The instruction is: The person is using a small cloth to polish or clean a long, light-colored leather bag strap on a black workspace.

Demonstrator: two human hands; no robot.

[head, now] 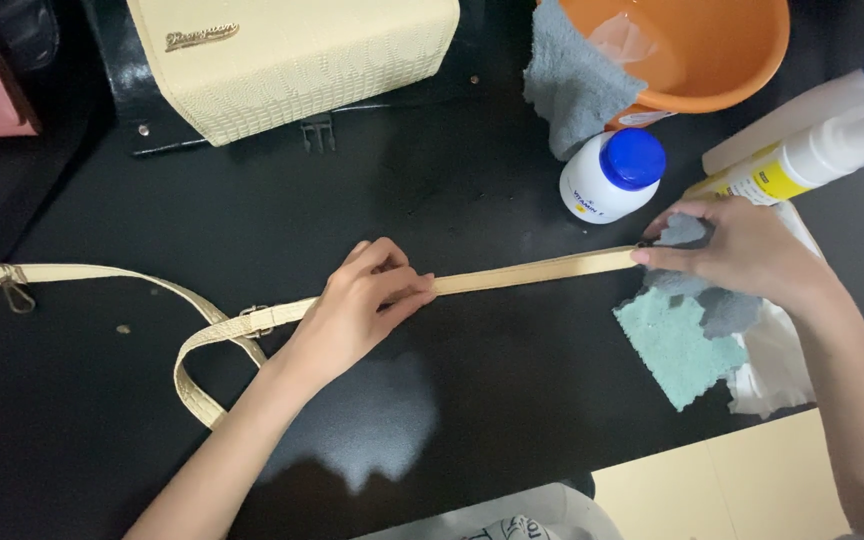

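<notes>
Head view: left hand [362, 295] pins the cream strap [532, 272] flat, right hand [742, 250] grips a grey cloth [687, 232] at its far end, the looped part apparently unwiped.

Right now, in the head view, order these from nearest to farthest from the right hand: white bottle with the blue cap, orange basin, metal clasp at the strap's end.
From the right hand:
1. White bottle with the blue cap, just up-left.
2. Orange basin, top edge.
3. Metal clasp, far left.
</notes>
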